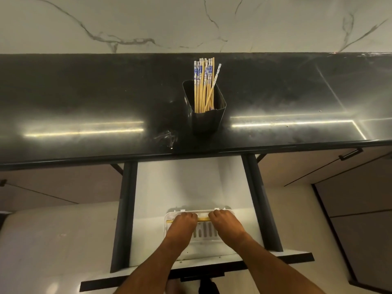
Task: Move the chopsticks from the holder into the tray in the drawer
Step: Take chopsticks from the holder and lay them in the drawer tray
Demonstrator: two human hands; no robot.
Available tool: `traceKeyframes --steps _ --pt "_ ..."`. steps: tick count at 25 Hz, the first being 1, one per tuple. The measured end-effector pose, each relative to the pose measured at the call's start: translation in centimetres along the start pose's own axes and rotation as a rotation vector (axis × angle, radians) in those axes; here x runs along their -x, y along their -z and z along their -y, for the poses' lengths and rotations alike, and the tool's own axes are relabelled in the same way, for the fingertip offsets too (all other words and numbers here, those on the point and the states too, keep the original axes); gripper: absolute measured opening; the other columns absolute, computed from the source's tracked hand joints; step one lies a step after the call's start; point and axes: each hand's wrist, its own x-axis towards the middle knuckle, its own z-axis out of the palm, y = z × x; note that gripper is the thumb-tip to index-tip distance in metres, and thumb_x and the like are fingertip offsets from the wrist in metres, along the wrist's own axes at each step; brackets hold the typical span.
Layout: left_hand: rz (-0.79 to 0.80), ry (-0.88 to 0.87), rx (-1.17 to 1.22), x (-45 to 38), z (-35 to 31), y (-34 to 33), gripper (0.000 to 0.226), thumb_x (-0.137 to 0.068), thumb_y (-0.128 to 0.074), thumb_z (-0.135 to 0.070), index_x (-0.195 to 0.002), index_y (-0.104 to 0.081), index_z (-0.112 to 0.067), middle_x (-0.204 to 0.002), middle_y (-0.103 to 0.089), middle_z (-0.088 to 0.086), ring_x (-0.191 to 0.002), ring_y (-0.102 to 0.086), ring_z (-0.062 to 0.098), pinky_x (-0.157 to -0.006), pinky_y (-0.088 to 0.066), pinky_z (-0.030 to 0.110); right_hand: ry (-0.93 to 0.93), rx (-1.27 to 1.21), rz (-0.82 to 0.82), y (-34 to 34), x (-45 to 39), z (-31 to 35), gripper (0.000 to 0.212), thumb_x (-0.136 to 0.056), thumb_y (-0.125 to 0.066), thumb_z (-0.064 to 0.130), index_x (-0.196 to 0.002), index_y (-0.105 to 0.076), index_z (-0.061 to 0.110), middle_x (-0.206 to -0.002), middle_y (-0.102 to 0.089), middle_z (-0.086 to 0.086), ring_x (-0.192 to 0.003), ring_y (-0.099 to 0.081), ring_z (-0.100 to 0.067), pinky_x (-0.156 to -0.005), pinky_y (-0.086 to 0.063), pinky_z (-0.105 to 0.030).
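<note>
Hands: left hand [184,222] and right hand [223,219] curl around chopsticks [203,219] over tray [206,234]. Uneven release may lay them skewed across the rim.

Both hands lay chopsticks in the drawer tray.
The left hand [184,222] and right hand [224,222] hold chopsticks [203,219] crosswise over the white tray [206,235]; more stand in the black holder [206,115] on the surface [84,98].

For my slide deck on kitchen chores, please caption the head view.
Both hands, left hand and right hand, lay chopsticks in the drawer's white tray; more wait in the black holder.
</note>
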Motion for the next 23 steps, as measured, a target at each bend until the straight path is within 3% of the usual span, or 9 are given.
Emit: traceKeyframes --steps 4,11,19,23 --pt "-0.02 0.038 -0.015 -0.1 0.9 0.1 0.039 -0.087 -0.062 -0.001 -0.125 -0.057 -0.01 -0.125 -0.065 0.011 -0.112 -0.063 0.029 -0.095 -0.051 0.038 -0.013 -0.008 -0.032 -0.8 -0.7 0.1 0.051 -0.089 -0.075 0.029 -0.134 -0.054 0.014 -0.134 -0.06 -0.01 -0.123 -0.057 -0.026 -0.11 -0.041 -0.04" --pt "-0.024 0.133 -0.016 -2.6 2.9 1.4 0.028 -0.083 -0.066 -0.001 -0.109 -0.072 -0.009 -0.112 -0.073 0.011 -0.099 -0.071 0.027 -0.088 -0.057 0.035 -0.059 0.031 -0.085 0.3 -3.2 -1.4 0.049 -0.09 -0.075 0.026 -0.133 -0.057 0.013 -0.133 -0.062 -0.01 -0.12 -0.061 -0.027 -0.107 -0.047 -0.039" --pt "-0.065 0.173 -0.057 -5.1 4.2 1.8 0.037 -0.09 -0.062 -0.003 -0.127 -0.062 -0.011 -0.13 -0.065 0.007 -0.117 -0.062 0.024 -0.105 -0.045 0.03 -0.044 0.108 -0.06 0.9 -6.0 -2.6 0.048 -0.087 -0.077 0.021 -0.13 -0.06 0.01 -0.131 -0.066 -0.013 -0.117 -0.065 -0.03 -0.107 -0.048 -0.043" --pt "-0.118 0.163 -0.001 -5.1 4.6 1.4 0.041 -0.09 -0.066 -0.008 -0.13 -0.061 -0.011 -0.132 -0.064 0.006 -0.122 -0.06 0.024 -0.11 -0.04 0.031 -0.02 0.101 -0.059 1.2 -6.0 -3.0 0.036 -0.089 -0.072 0.018 -0.124 -0.065 0.012 -0.123 -0.07 -0.011 -0.11 -0.068 -0.028 -0.103 -0.051 -0.042"
